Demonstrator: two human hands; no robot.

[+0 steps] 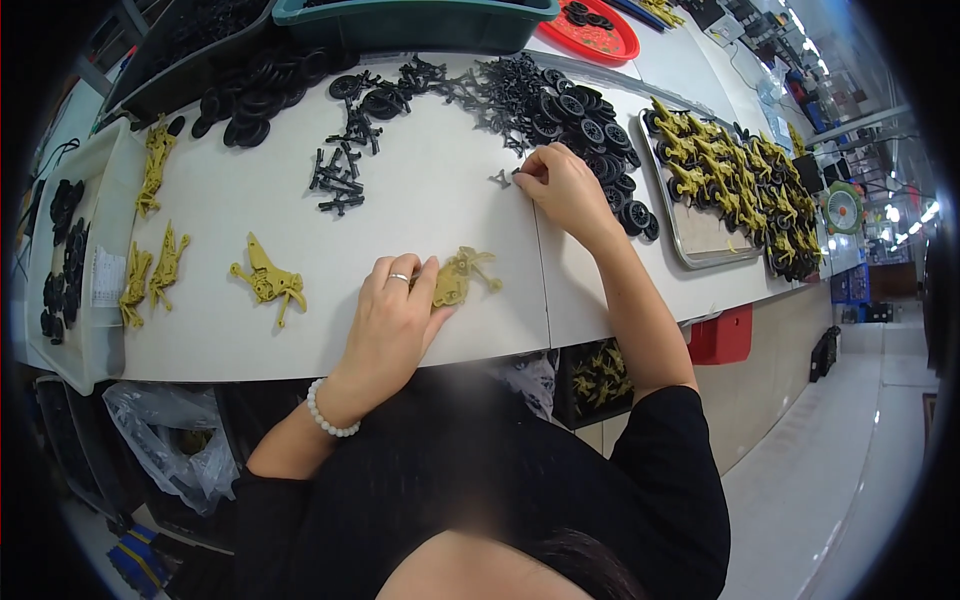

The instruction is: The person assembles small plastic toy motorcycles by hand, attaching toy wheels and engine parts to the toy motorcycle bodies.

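Nearer the person than the black wheel pile, slightly parted fingers of the left hand grip the left side of a yellow plastic part; left of the pile, the right hand pinches a small black piece, fingers together.

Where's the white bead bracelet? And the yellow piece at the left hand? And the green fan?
White bead bracelet (316,414): head view, on its beads.
Yellow piece (453,284): head view, on its body, beside the left hand (390,315).
Green fan (842,209): head view, on its front grille.
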